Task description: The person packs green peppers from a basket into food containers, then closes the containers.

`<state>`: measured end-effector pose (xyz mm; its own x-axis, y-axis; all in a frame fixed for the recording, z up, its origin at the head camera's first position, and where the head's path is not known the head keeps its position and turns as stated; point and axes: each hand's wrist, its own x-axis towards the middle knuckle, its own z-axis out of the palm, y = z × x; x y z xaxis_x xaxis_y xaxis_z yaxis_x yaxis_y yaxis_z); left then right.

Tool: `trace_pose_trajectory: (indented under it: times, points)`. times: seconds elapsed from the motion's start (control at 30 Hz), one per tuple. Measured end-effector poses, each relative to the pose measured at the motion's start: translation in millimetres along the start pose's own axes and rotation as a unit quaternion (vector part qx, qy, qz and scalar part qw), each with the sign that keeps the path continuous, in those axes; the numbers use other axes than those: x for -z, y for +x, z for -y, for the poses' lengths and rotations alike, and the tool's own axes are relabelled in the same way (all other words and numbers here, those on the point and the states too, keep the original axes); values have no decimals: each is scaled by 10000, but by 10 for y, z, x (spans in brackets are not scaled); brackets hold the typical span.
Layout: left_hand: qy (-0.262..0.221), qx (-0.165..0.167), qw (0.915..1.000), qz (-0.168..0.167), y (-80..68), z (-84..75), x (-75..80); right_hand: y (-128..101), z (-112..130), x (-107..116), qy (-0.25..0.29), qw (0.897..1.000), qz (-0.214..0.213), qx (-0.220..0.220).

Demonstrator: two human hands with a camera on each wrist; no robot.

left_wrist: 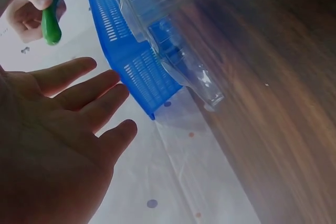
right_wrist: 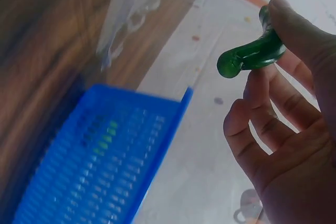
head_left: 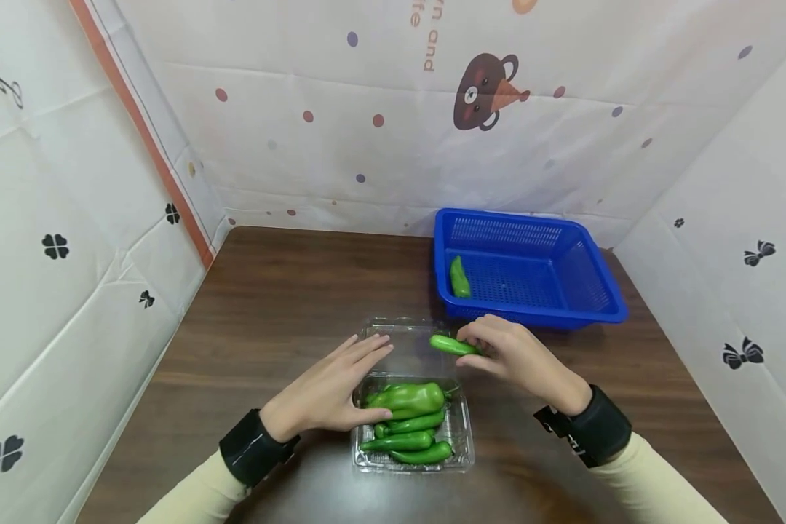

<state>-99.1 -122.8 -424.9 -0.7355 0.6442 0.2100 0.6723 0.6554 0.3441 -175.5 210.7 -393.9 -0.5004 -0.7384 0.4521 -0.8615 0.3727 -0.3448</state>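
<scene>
right hand (head_left: 520,358) fingers pinch green pepper (head_left: 453,345) | left hand (head_left: 330,393) flat, fingers straight, on clear tray (head_left: 461,444)

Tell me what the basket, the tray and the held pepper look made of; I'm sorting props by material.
Basket: blue moulded plastic, by its even colour and slotted mesh walls. Tray: thin clear plastic, glossy; the table shows through it and its ridged lid catches light. Pepper pinched by the right hand: smooth, shiny green skin; the uniform gloss in the right wrist view could suit a plastic replica, but that cannot be told.
</scene>
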Motion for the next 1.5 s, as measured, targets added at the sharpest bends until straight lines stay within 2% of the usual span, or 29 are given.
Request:
trace_pose_trajectory:
  times: [0.3,0.73,1.2,1.5]
  points:
    - [-46,69,9999,70,-136,-30,21,-17,216,-142,217,9986,-42,481]
    - [-168,2,9998,92,-287,-40,-86,-91,467,-463,174,9951,196,957]
    - [-220,-14,9997,126,-349,-75,-159,-322,517,-515,291,9974,145,649]
    - [-142,-80,9997,157,-360,-116,-148,-460,449,-467,236,9987,377,264]
